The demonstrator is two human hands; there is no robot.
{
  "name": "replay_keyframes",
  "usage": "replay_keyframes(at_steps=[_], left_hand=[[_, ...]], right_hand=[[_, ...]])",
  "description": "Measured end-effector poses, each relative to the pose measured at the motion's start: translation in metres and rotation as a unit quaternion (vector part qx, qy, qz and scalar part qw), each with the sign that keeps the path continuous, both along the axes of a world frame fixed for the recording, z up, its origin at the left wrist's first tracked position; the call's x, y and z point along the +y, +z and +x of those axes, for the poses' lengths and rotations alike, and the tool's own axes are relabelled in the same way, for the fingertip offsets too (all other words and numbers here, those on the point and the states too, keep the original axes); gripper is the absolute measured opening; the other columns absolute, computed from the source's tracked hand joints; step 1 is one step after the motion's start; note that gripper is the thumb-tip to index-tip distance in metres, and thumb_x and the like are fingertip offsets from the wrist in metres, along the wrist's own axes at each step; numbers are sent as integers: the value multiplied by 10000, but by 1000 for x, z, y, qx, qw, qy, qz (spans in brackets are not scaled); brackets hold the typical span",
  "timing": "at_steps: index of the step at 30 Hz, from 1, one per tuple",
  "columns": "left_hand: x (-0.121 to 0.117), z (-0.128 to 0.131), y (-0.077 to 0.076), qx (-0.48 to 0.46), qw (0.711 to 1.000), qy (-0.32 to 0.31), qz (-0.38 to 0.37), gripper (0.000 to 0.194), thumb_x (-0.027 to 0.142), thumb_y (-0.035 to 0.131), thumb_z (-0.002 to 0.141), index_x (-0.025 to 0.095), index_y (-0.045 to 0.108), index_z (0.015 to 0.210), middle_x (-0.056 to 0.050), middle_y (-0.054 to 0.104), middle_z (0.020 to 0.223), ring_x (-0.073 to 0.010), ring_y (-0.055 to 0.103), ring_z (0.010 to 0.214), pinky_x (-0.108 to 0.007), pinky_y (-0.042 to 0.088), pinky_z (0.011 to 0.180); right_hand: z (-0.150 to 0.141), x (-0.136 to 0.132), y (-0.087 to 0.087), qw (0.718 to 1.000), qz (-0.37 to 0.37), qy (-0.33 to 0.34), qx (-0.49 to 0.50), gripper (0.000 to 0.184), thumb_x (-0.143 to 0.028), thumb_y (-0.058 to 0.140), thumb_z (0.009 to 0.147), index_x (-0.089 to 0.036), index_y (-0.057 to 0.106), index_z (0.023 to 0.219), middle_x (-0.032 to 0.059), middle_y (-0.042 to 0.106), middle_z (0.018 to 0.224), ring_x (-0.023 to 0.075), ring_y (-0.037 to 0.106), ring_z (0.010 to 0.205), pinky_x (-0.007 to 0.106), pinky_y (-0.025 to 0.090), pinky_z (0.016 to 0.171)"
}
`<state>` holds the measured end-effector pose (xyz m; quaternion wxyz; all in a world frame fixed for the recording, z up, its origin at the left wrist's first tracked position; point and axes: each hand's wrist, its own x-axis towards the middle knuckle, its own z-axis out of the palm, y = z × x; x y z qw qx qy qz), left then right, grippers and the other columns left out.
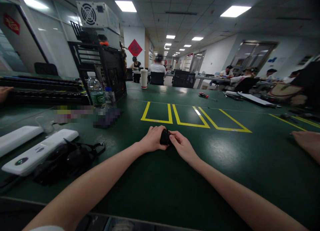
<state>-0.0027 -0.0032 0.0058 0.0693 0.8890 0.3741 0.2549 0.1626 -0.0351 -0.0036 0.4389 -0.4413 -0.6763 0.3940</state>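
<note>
Between my two hands is a small black object, held low over the green table; its kind I cannot make out. My left hand is wrapped round its left side, thumb below and fingers over the top. From the right, my right hand pinches its edge with thumb and fingertips. Part of the object is hidden by the fingers. Just beyond my hands, yellow tape outlines mark the tabletop.
At left lie white power-bank-like devices and a tangled black strap-like item. Behind stand a water bottle, an open computer case and a white cup. A red screwdriver lies far right. Other people's hands show at both sides.
</note>
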Motion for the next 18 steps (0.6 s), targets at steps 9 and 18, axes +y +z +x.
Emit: replay_keyframes(at_steps=[9,18], left_hand=[[1,0,-1,1,1000,1,3,538,373,663,601,166,395,1019,-64,539,967,-241,519,873,-350,341,771],[-1,0,1,2,1000,-1,0,508,366,649,614,172,404,1015,-64,533,982,-246,514,884,-355,344,771]], right_hand=[[-1,1,1,1000,10,16,-1,192,-311,434,823,-225,487,985,14,546,940,161,531,911,311,427,811],[0,-8,8,999,4,35,-1,152,-304,458,812,-247,474,952,1,524,964,160,548,878,317,443,790]])
